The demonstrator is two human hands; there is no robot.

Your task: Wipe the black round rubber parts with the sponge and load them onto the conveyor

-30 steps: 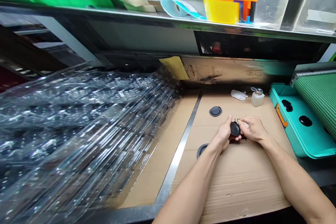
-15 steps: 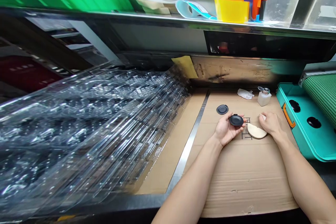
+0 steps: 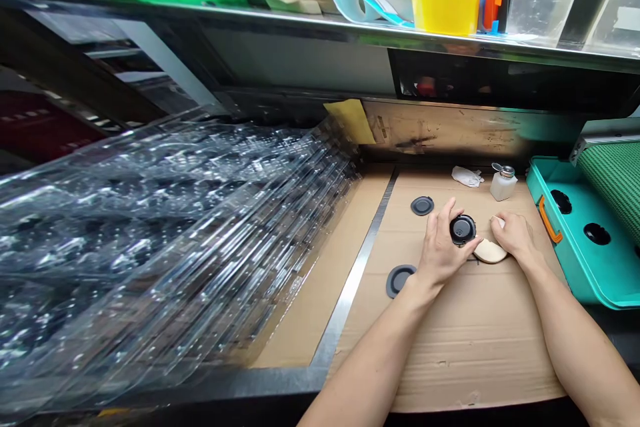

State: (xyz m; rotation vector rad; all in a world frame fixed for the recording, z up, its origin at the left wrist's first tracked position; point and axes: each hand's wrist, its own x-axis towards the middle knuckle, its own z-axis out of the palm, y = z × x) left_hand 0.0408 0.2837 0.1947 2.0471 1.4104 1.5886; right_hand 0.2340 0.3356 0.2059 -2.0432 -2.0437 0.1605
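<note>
On the cardboard sheet (image 3: 465, 347), left grip (image 3: 441, 248) clamped around a round black cap (image 3: 463, 229) as if to keep it steady, right grip (image 3: 515, 237) curled over a small white bit (image 3: 499, 221), maybe holding it, just beside a tan sponge pad (image 3: 490, 251), with one black disc (image 3: 423, 205) and another black disc (image 3: 400, 280) lying apart nearby.

The one view looks from the person's head, forward and down, close over the left hand (image 3: 443, 247) and right hand (image 3: 515, 237) at a cardboard sheet (image 3: 465, 360) on the desk. It takes in a metal shelf (image 3: 320, 23) along the top, clear plastic trays (image 3: 150, 247) filling the left, and a teal tray (image 3: 590, 267) cut off at the right edge.
</note>
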